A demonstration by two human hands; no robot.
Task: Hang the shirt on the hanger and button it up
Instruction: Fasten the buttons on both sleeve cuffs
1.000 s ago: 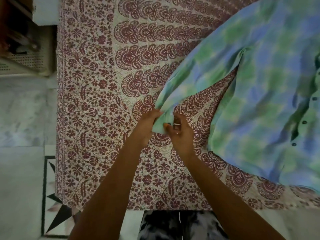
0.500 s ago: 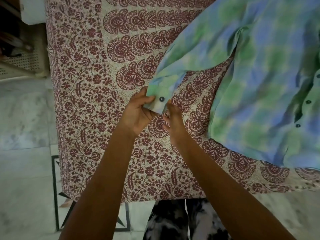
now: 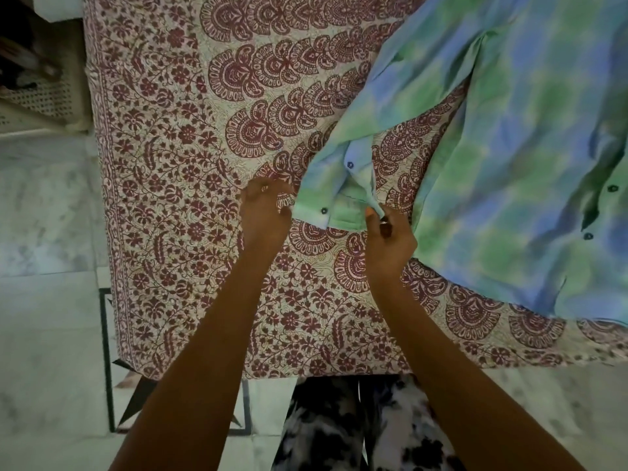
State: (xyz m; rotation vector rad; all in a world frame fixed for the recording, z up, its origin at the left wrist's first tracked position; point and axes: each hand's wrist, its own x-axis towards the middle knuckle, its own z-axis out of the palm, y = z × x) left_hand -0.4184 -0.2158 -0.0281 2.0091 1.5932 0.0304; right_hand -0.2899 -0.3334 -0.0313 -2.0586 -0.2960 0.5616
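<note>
Your left grip (image 3: 265,212) is coming off the cuff (image 3: 326,202), curled and empty just beside it. Your right grip (image 3: 387,232) is pinching the cuff's corner. The shirt (image 3: 509,147) is lying on the bed (image 3: 204,164), soft and limp; the stiffer cuff looks the best hold.

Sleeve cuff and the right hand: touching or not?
Touching. The head view shows the right hand pinching the sleeve cuff at its near corner between thumb and fingers.

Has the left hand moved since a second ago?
Yes. The left hand has come off the cuff, shifting slightly left toward the bedspread's floral border.
</note>
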